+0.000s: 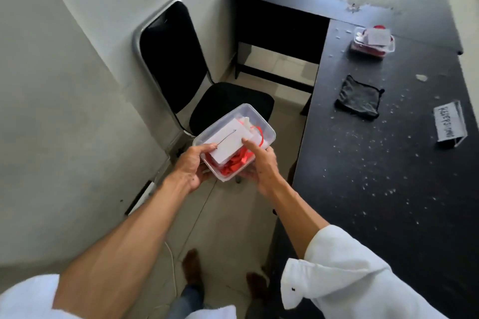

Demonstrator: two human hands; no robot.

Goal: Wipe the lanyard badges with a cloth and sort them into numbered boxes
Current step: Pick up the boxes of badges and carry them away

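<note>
- Two hands carried one clear plastic box in the air just off the black desk's left edge, in front of a chair.
- The left hand gripped the box's near end, fingers curled beneath it and thumb over the rim onto a white card marked "1".
- The right hand held the other side, fingers wrapped under the base and one digit raised against the card's edge.
- Red lanyards lay heaped in the box under the card; the badges themselves could not be made out.
- On the desk sat a second clear box of red lanyards at the far end, a dark cloth nearer, and a sign holder right of the cloth.
- Judged step: bringing box 1 to the desk, with wiping not yet begun.
- Next move probably called for setting the box down on the desk beside the cloth, keeping it level so the loose card stayed put, then freeing a hand for the cloth.
</note>
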